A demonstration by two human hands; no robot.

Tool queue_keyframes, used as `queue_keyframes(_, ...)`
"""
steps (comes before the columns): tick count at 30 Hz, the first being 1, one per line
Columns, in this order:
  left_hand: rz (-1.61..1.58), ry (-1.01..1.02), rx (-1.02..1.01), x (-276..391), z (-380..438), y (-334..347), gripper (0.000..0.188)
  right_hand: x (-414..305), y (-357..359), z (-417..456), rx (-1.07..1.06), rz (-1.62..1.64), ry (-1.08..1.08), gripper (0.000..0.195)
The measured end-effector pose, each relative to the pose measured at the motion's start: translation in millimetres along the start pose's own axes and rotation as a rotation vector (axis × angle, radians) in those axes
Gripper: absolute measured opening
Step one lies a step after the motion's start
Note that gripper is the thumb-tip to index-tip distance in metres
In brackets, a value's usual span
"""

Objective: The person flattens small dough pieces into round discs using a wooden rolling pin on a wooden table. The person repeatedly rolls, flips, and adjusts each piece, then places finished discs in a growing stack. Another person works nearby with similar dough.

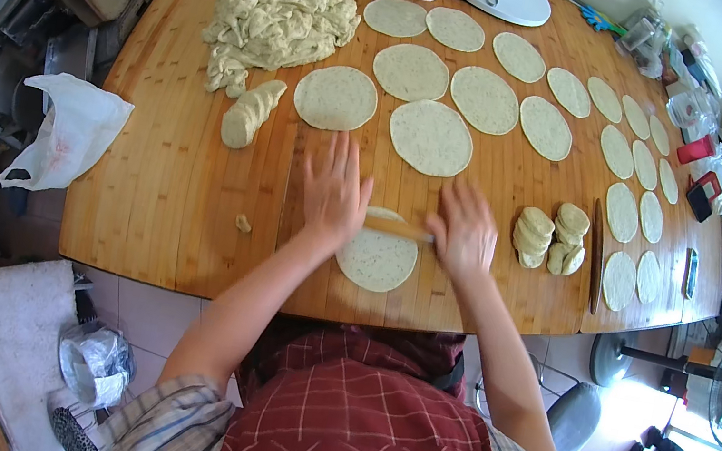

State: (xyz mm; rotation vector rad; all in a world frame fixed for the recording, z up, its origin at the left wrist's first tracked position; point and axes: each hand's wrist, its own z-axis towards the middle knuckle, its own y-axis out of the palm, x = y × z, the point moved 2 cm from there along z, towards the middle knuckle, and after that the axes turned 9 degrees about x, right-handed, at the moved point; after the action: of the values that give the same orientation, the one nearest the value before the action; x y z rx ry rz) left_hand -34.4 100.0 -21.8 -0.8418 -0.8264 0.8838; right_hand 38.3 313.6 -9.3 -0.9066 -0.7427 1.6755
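A wooden rolling pin (396, 229) lies across the upper part of a flat dough round (378, 261) before me. My left hand (336, 194) bears on its left end, palm down and fingers stretched forward. Over the other end is my right hand (465, 229), blurred, its fingers also pointing away from me. Both hands hide the pin's ends. Just beyond my left fingertips lies a rolled dough round (336, 98). Another dough round (431, 138) is beyond my right hand. Small dough pieces (533, 237) are stacked to its right.
A big heap of dough (285, 20) and a sliced dough roll (252, 113) occupy the wooden table's (155, 117) left side. Several dough rounds (622, 212) spread rightward, beside a thin dark stick (595, 256). A dough scrap (243, 223) lies left. A white plastic bag (70, 127) hangs off the left edge.
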Motion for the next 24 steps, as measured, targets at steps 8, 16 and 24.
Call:
queue_keyframes(8, -0.344, 0.15, -0.184, -6, -109, -42, 0.074, -38, -39, -87, -0.2, 0.199, -0.002, 0.068)
queue_keyframes(16, -0.143, 0.105, 0.003, 2, 4, 0, 0.062, -1, 10, 11, 0.006, -0.092, 0.142, 0.059)
queue_keyframes(24, -0.346, 0.156, -0.07, 27, -56, -29, 0.049, -53, -45, -98, -0.085, 0.128, 0.111, 0.052)
